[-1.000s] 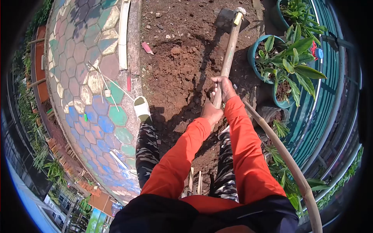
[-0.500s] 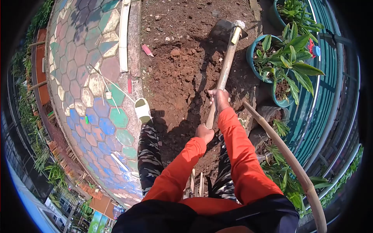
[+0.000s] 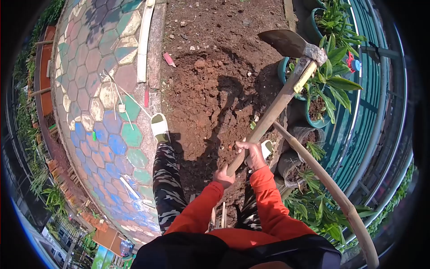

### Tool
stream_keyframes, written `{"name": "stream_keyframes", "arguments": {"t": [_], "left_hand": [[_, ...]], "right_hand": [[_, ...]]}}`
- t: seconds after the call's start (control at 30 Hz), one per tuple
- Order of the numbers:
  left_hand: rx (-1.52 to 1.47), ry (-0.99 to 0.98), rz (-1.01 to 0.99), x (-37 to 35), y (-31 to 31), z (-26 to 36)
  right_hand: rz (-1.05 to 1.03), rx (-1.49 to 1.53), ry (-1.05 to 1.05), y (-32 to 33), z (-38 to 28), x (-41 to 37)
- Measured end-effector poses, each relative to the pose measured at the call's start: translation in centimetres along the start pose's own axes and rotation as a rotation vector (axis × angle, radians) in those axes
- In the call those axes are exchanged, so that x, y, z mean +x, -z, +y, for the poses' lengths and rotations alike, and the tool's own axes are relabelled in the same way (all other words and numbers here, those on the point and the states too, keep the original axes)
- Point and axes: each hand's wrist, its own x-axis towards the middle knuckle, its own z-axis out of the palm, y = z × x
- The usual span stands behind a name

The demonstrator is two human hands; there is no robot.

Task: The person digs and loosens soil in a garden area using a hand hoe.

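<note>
The hoe (image 3: 277, 110) slants in the air over the right side of the dug soil (image 3: 201, 85), its head past the soil's right edge. The left hand (image 3: 224, 176) is closed round the handle's lower end, hiding the tip; the right hand (image 3: 254, 157) curls round it just above, some fingers out of sight. Right of the soil, the hoe's head partly covers a teal pot (image 3: 282, 71), and a bamboo pole (image 3: 320, 175) is cut off at the bottom. A pink object (image 3: 169, 59) at the soil's upper left is hard to identify. Half a second ago the head looked smaller and the hands were farther from the body.
</note>
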Motion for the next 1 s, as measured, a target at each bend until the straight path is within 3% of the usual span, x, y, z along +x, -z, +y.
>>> {"name": "stream_keyframes", "arguments": {"t": [0.07, 0.17, 0.2, 0.23, 0.3, 0.37, 0.47, 0.57, 0.6, 0.67, 0.7, 0.8, 0.83, 0.87, 0.93, 0.97, 1.0], "left_hand": [[-0.08, -0.202, 0.121, 7.7, 0.5, 6.0], [-0.296, -0.48, 0.184, 17.3, 4.1, 20.8], [-0.363, -0.471, 0.073, 18.6, 7.3, 27.2], [-0.393, -0.532, 0.111, 20.3, 8.3, 31.7], [-0.411, -0.706, 0.198, 21.9, 11.0, 38.8], [-0.411, -0.772, 0.264, 22.7, 11.2, 41.1], [-0.368, -0.573, 0.163, 24.1, 10.3, 39.4], [-0.303, -0.225, 0.044, 23.4, 5.9, 26.9], [-0.305, -0.054, -0.006, 22.2, 3.1, 20.1], [-0.181, 0.289, -0.161, 16.5, 0.2, 9.8], [-0.146, 0.455, -0.14, 13.8, -3.3, 4.8], [-0.153, 0.47, -0.151, 14.3, -0.8, 6.3], [-0.125, 0.43, -0.179, 14.3, 1.4, 10.1], [-0.163, 0.35, -0.176, 14.8, 0.3, 10.0], [-0.188, 0.301, -0.249, 16.4, 2.4, 15.5], [-0.358, 0.195, -0.217, 17.9, 1.6, 16.1], [-0.465, 0.26, -0.26, 17.9, 6.3, 21.9]], "right_hand": [[-0.046, -0.071, 0.302, -3.0, -10.2, -1.5], [-0.14, -0.073, 0.735, -5.8, -24.3, -3.7], [-0.229, -0.092, 0.904, -6.4, -28.7, -4.6], [-0.231, -0.113, 1.091, -7.4, -32.5, -6.0], [-0.341, -0.106, 1.232, -7.8, -38.3, -7.7], [-0.371, -0.105, 1.276, -8.1, -39.4, -7.8], [-0.223, -0.064, 1.117, -8.5, -36.7, -4.0], [-0.098, 0.011, 0.813, -7.2, -26.3, 2.9], [-0.048, 0.014, 0.656, -6.3, -20.6, 5.4], [0.085, 0.027, 0.141, -2.8, -8.0, 11.4], [0.095, -0.07, -0.07, -0.4, -2.5, 14.3], [0.087, -0.077, -0.191, -2.3, -3.9, 14.2], [0.055, -0.038, -0.245, -1.8, -5.1, 14.8], [0.018, 0.001, -0.294, -1.0, -6.5, 15.1], [-0.033, -0.086, -0.2, -1.7, -12.0, 14.9], [-0.02, -0.12, -0.171, -2.1, -14.4, 15.6], [-0.047, -0.117, -0.119, -2.1, -16.5, 16.7]]}}
